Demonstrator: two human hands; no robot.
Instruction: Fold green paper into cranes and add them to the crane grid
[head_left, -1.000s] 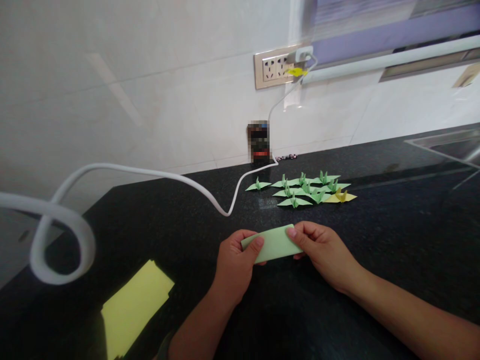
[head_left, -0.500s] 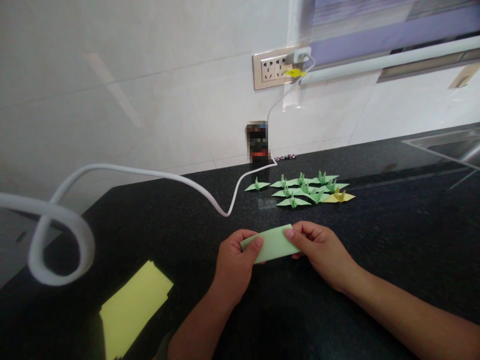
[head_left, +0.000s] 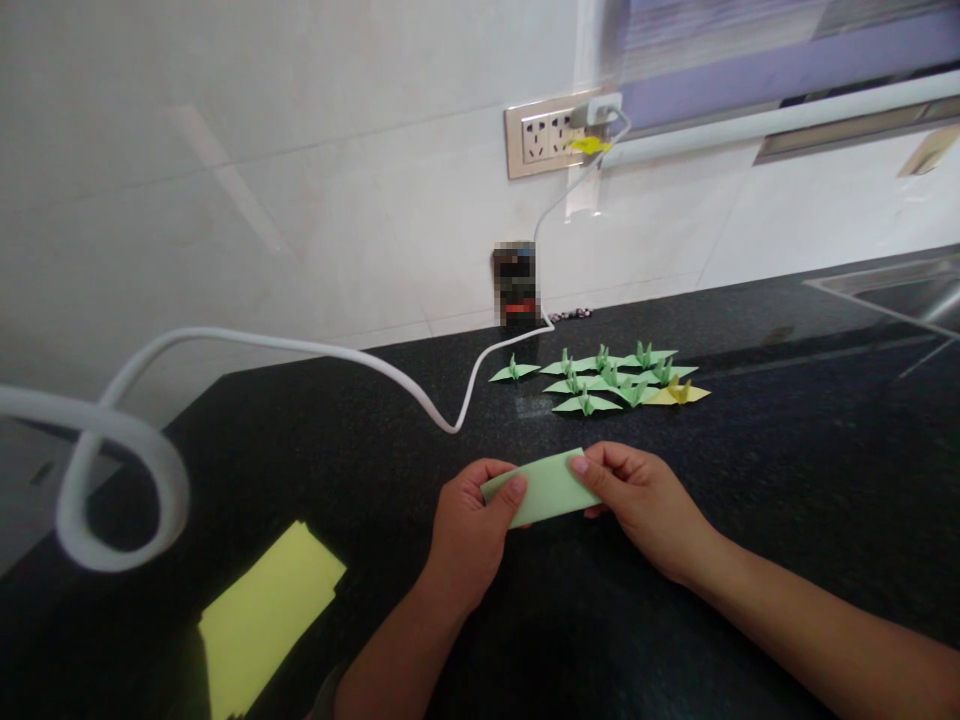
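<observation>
A pale green sheet of paper (head_left: pixel 551 488), folded into a rectangle, is held above the dark counter between both hands. My left hand (head_left: pixel 474 525) pinches its left end, thumb on top and fingers behind. At the right end, my right hand (head_left: pixel 645 505) grips it the same way, thumb near the upper corner. Beyond the paper stand several green origami cranes (head_left: pixel 587 403) in loose rows. One yellow origami crane (head_left: pixel 679 393) sits at their right end. To the left of my left forearm lies a stack of yellow paper (head_left: pixel 270 620).
A thick white cable (head_left: pixel 360 358) loops across the left side and runs up to a plug (head_left: pixel 602 108) in the wall socket (head_left: pixel 536 140). A pixelated dark object (head_left: pixel 516 285) leans against the tiled wall. A metal-edged sink (head_left: pixel 885 295) is at the far right of the black counter (head_left: pixel 810 450).
</observation>
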